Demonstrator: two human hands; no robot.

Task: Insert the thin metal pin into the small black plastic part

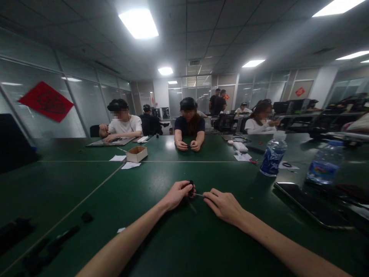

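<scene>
My left hand (178, 194) is closed in a pinch round a small black part (191, 187), held just above the green table (161, 238). My right hand (225, 205) is closed on a thin metal tool (198, 195) whose tip points left at the black part. The two hands are close together at the table's middle, a short way in front of me. What kind of tool it is I cannot make out.
A dark phone (313, 206) lies to my right, with two water bottles (273, 154) (325, 163) behind it. Black parts (86, 217) lie at the near left. A small cardboard box (137, 153) and paper slips sit further off. Three people sit across the table.
</scene>
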